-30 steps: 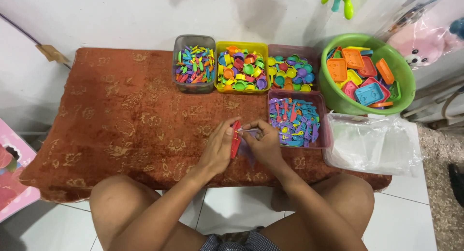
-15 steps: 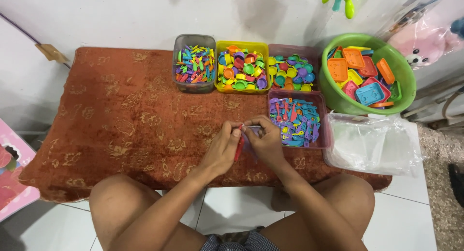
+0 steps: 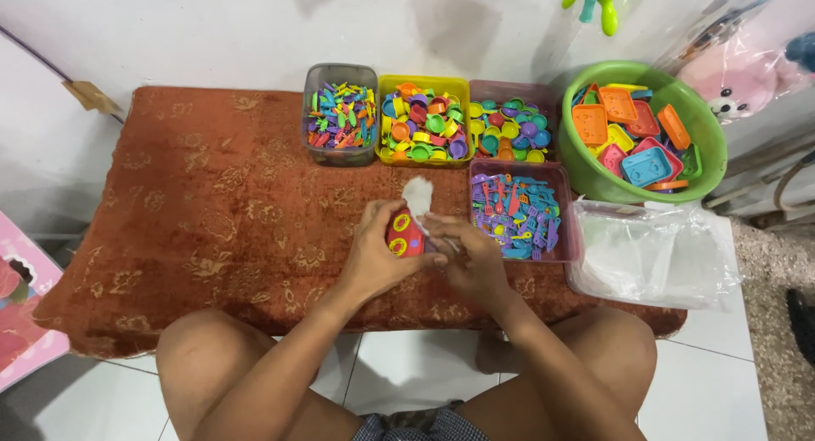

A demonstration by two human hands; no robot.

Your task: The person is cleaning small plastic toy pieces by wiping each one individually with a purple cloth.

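Left hand grips a red toy tray upright, steadying it; right hand pinches the clear bag over it.

— What covers the low table?
— A rust-red patterned cloth. Along its far edge stand a clear grey box of small mixed-colour plastic pieces, a yellow box of little coloured cups and a pink box of round coloured lids, touching side by side.
— And nearer?
— A second pink box of purple and blue toy utensils, just in front of the lids box.
— To the right?
— A green round plastic basin of orange, pink and blue toy trays, with a stack of clear plastic bags below it. A pink plush toy sits behind, against the wall.
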